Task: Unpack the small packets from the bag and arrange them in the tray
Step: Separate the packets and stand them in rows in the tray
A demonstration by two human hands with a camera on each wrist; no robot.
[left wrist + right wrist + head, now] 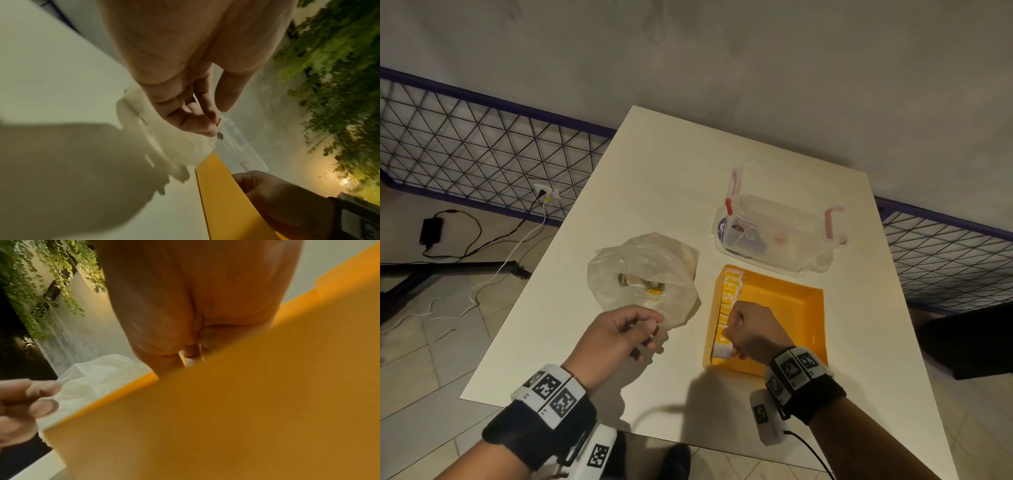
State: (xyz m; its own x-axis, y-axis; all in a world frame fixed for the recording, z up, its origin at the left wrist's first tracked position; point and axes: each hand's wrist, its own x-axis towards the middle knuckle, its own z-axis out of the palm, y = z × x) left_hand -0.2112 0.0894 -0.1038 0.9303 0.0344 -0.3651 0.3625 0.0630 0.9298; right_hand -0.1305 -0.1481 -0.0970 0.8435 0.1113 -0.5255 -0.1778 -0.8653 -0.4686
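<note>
A crumpled clear bag [643, 270] lies open on the white table [654, 171] with a few small packets [650, 286] inside. My left hand [650, 329] hovers at the bag's near edge and pinches a small clear packet [218, 128] with a red strip. The orange tray [784, 308] sits right of the bag. A row of white and yellow packets [731, 294] stands along its left wall. My right hand [729, 337] is inside the tray, fingers curled, pinching a packet [722, 351] at the near end of that row.
A clear lidded box [777, 219] with red latches stands just behind the tray. The table's front edge is close under my wrists. A wire fence [482, 147] and cables [482, 240] on the floor lie to the left, below the table.
</note>
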